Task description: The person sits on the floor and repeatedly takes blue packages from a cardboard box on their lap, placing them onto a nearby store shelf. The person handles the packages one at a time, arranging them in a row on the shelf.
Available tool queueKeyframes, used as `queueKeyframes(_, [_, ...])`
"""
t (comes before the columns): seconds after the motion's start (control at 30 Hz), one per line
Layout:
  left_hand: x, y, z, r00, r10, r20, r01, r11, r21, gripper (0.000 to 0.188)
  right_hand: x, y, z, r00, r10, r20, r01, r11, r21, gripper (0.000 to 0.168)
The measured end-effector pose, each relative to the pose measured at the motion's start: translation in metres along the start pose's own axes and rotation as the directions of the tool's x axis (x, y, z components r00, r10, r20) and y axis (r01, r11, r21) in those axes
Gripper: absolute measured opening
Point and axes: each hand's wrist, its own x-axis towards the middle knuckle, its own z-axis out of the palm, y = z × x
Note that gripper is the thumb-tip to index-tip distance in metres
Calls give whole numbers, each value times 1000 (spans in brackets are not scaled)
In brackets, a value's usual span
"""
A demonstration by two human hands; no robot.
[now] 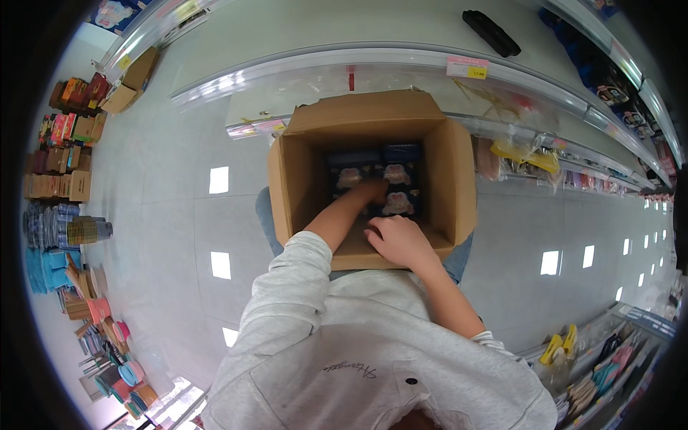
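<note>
An upright cardboard box (pixel 371 110) with its flaps folded out stands before me, between my knees. Several dark blue packages (pixel 398 203) with a pale and pink printed picture lie at its bottom. Inside, my left hand (pixel 372 192) reaches down among these packages; it is blurred, and whether its fingers grip one cannot be told. My right hand (pixel 396 238) is over the box's near edge, fingers bent and apart, with nothing seen in it.
A shelf (pixel 322 32) with a price rail runs just beyond the box and bears a black object (pixel 491 33). Stocked shelves continue at right. Yellow-handled goods (pixel 559 345) hang at lower right. Cartons (pixel 80 185) and stacked goods line the far left, across the tiled floor.
</note>
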Motion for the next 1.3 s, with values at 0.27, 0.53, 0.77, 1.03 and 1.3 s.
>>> queueKeyframes(0.27, [-18,7,13,976,99,-192,-69,985,159,56,-1,6,7,999,-9,32,9,1000,5,35])
queueKeyframes(0.53, [-61,46,-98,975,13,221,-68,968,241,77,1,1,-5,996,15,-89,-10,999,53,29])
queueKeyframes(0.77, [-214,47,-223,950,29,-311,-38,999,-23,71,10,0,-26,989,-9,-145,41,976,216,36])
queueKeyframes(1.03, [-325,66,-242,595,-159,-788,-396,795,-460,57,28,-17,-47,934,-14,-357,293,601,744,62])
queueKeyframes(1.3, [-342,72,-268,336,-139,-932,-695,631,-345,51,30,-114,-134,721,-83,-688,587,602,542,77])
